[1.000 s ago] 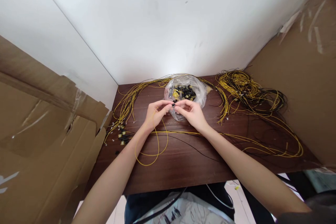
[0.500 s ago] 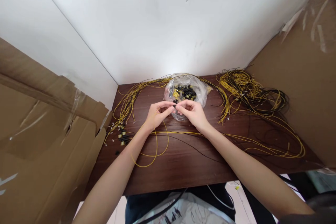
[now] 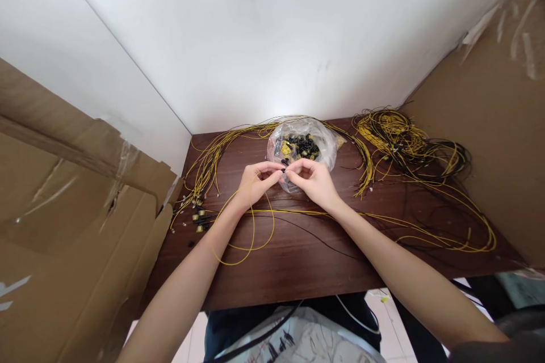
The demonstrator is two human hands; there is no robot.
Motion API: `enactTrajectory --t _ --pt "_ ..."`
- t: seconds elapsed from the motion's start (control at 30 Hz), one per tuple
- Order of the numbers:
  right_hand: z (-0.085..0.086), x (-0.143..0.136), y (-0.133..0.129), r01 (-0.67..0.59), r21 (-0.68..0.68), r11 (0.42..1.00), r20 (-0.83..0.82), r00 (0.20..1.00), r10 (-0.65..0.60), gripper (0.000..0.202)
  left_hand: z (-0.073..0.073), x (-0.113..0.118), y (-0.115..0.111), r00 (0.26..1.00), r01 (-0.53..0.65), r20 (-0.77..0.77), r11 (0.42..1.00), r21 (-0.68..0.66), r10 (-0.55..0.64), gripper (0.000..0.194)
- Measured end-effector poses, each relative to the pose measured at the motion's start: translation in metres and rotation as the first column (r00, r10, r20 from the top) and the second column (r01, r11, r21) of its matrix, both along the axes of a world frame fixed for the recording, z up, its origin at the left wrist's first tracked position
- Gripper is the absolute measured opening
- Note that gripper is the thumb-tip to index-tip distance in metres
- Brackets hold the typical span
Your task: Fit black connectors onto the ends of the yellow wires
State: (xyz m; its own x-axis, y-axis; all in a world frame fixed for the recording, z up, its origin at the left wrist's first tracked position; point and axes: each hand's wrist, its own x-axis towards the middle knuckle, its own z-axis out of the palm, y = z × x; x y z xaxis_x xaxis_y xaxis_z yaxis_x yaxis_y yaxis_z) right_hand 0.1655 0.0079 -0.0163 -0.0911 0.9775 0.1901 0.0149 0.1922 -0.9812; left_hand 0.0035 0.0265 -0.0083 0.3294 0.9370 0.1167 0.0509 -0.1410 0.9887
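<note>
My left hand (image 3: 258,182) and my right hand (image 3: 313,178) meet fingertip to fingertip over the near rim of a clear plastic bag (image 3: 326,153). Both pinch a small black part (image 3: 284,170), too small to make out exactly. Black and yellow pieces (image 3: 304,146) fill the open bag just beyond my fingers. A thin yellow wire (image 3: 254,232) loops down from my left hand and around my left wrist. Left of that hand, several black parts with yellow ends (image 3: 200,219) lie on the brown table (image 3: 272,281).
Yellow and black wires (image 3: 215,153) fan out at the left, with a tangled wire heap (image 3: 392,133) at the back right. Long yellow wires (image 3: 426,228) run across under my forearms. Cardboard (image 3: 76,227) flanks the left side, more cardboard (image 3: 489,142) the right, and a white wall (image 3: 255,39) the back.
The view has shifted very slightly. Both hands keep nearly the same pose, fingertips together at the small black part.
</note>
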Motion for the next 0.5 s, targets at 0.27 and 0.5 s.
enactTrajectory --t 0.27,0.5 --pt "0.0035 0.002 -0.0032 0.046 0.195 0.98 0.215 0.973 -0.088 0.007 -0.0039 -0.0015 0.0019 1.0 0.018 0.002 1.0 0.019 -0.018 0.018" --pt "0.0055 0.001 -0.0047 0.061 0.26 0.964 0.272 0.953 -0.134 0.006 -0.001 -0.0011 -0.0004 1.0 0.011 -0.027 1.0 0.017 -0.011 0.02"
